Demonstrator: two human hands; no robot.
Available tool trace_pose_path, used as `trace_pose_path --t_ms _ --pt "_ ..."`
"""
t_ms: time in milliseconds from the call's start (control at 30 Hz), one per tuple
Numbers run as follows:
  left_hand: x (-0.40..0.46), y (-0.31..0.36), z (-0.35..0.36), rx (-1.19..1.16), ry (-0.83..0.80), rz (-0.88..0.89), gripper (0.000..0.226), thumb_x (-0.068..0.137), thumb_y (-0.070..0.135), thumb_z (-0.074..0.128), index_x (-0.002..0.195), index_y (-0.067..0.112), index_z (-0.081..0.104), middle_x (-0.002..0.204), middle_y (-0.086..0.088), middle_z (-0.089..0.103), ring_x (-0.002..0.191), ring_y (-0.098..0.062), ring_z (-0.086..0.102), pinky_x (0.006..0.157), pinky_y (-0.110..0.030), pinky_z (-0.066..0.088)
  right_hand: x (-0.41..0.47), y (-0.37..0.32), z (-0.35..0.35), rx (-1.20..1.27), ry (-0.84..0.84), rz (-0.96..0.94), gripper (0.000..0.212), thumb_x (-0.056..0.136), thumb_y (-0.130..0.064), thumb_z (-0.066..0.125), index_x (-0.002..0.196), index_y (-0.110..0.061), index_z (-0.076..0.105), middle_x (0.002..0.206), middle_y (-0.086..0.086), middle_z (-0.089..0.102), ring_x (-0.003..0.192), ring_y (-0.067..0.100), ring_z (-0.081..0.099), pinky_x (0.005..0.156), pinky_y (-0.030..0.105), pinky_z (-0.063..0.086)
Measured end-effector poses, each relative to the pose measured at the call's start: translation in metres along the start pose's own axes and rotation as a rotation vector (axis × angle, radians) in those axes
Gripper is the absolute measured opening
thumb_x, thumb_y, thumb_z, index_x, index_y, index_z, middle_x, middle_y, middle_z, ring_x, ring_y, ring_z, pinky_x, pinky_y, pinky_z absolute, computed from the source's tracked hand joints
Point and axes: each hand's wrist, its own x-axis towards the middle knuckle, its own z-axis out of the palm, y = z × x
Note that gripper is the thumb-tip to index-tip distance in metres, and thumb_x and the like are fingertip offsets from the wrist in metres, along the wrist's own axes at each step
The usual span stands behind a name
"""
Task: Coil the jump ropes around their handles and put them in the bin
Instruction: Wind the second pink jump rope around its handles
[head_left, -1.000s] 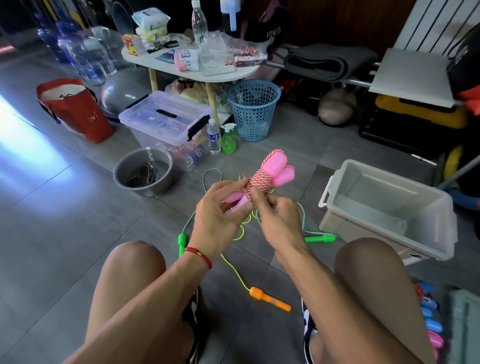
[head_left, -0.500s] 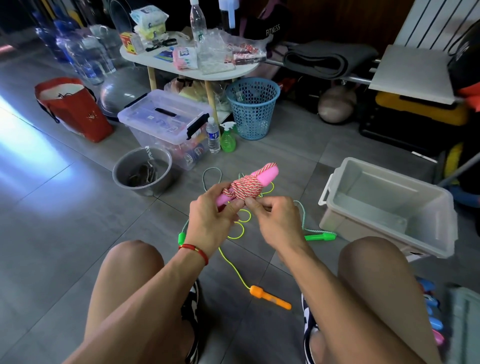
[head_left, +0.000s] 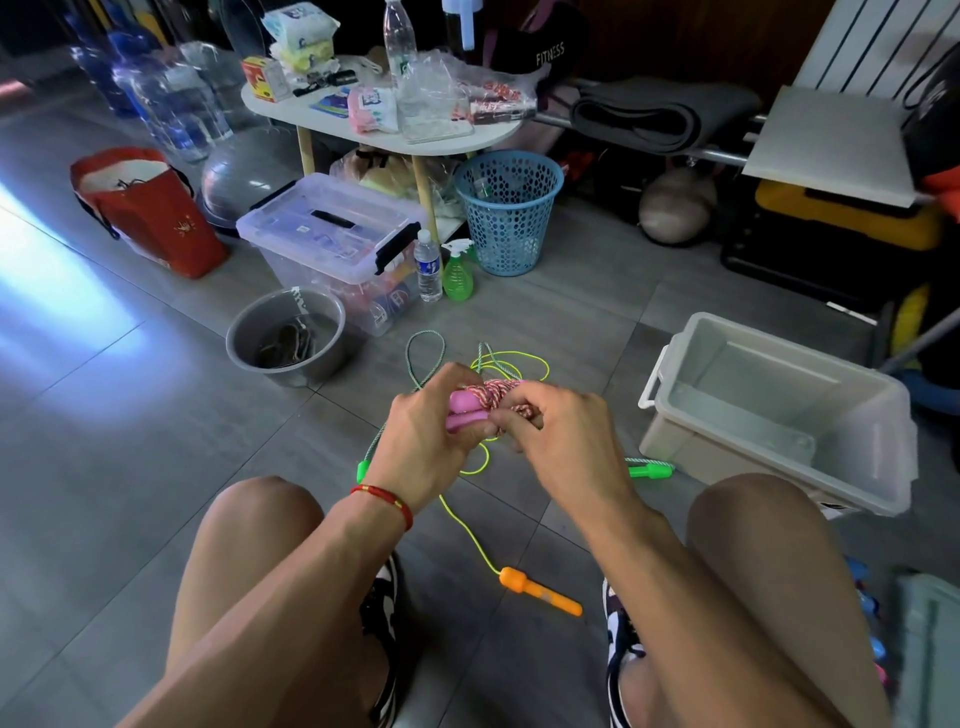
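— Where was the pink jump rope (head_left: 480, 402)?

— At the middle of the frame, its red-and-white cord coiled round the pink handles. The left hand (head_left: 423, 444) gripped the handles; the right hand (head_left: 556, 441) pinched the cord's end against the coil.

— And the bin (head_left: 779, 410)?

— Right of centre on the floor, apart from both hands. A green-handled rope (head_left: 649, 470) and an orange-handled rope (head_left: 540, 592) lay below the hands.

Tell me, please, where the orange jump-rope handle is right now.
In the head view, the orange plastic jump-rope handle lies on the grey tiled floor between the person's knees, below both hands, on the end of the thin yellow-green rope.
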Motion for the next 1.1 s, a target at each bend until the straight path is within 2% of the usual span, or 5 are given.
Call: trace_pose_path --t_ms 167,400,633,767,1100 --pt "0.000 0.001 -0.014 -0.118 -0.040 0.071 0.036 0.078 0.015 0.084 0.109 0.027 0.070 0.088 0.018 0.070 0.083 0.005 0.063 0.073 -0.007 0.042 0.001 0.005 -0.003 0.234 -0.167 0.092 0.010 0.093 -0.015 0.066 0.090 -0.024 0.066 0.065 -0.005 0.071 0.059 0.012 0.069 0.068 0.041 0.059" --pt "0.003 -0.005 -0.022 -0.314 -0.159 0.108 0.034 0.085 0.014 0.076 0.115 0.027 0.070 0.106 0.007 0.073 0.090 -0.019 0.070 0.081 -0.049 0.057 -0.005 -0.002 0.000 0.496 -0.173 0.134 0.012 0.095 -0.007 0.065 0.096 -0.014 0.056 0.073 0.007 0.074 0.061 0.025 0.072 0.065 0.045 0.061" --pt "0.003 -0.005 -0.027 -0.482 -0.243 0.092 0.037 0.086 0.014 0.077 0.117 0.017 0.058 0.114 0.003 0.064 0.111 -0.020 0.061 0.101 -0.051 0.048 -0.008 -0.006 0.002 0.695 -0.177 0.170 0.013 0.098 -0.009 0.063 0.099 -0.003 0.052 0.076 0.014 0.074 0.064 0.038 0.071 0.062 0.050 0.060" --pt "0.001 0.001 -0.028 -0.639 -0.348 0.037 0.033 0.093 0.003 0.066 0.122 0.007 0.051 0.100 0.001 0.060 0.092 -0.018 0.057 0.081 -0.037 0.050 -0.009 -0.010 0.000 0.806 -0.180 0.220 0.019 0.099 -0.009 0.062 0.101 0.007 0.052 0.074 0.021 0.072 0.059 0.035 0.067 0.054 0.037 0.055" --pt "-0.002 0.006 -0.019 -0.785 -0.361 -0.199 0.058 0.094 0.020 0.067 0.145 0.021 0.042 0.119 -0.015 0.068 0.106 -0.033 0.066 0.100 -0.060 0.049 -0.005 -0.008 -0.015 0.613 -0.026 0.170 0.015 0.089 -0.017 0.076 0.086 -0.009 0.064 0.066 0.007 0.071 0.052 0.016 0.062 0.052 0.023 0.047"
